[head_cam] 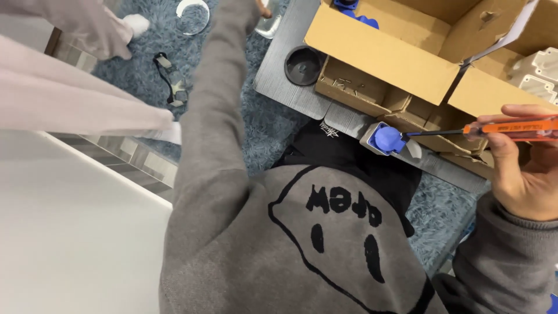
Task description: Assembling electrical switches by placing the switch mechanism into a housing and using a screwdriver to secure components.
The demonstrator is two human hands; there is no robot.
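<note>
My right hand point(520, 174) grips an orange-handled screwdriver point(511, 128). Its thin shaft points left, with the tip at a blue round part point(386, 139) seated in a small grey housing point(368, 138). The housing rests on the edge of a grey board point(279, 75), just beyond my black-printed grey hoodie. My left arm in its grey sleeve reaches far up the picture. Only a bit of my left hand point(264, 8) shows at the top edge, beside a clear shiny piece point(271, 26); I cannot tell its grip.
An open cardboard box point(383, 55) holds blue pieces point(357, 14); pale moulded parts point(537, 72) lie to the right. A black round cap point(302, 65) sits on the board. Glasses point(171, 81) lie on blue carpet. Another person's pink-clothed leg point(70, 99) crosses the upper left above a white surface point(75, 232).
</note>
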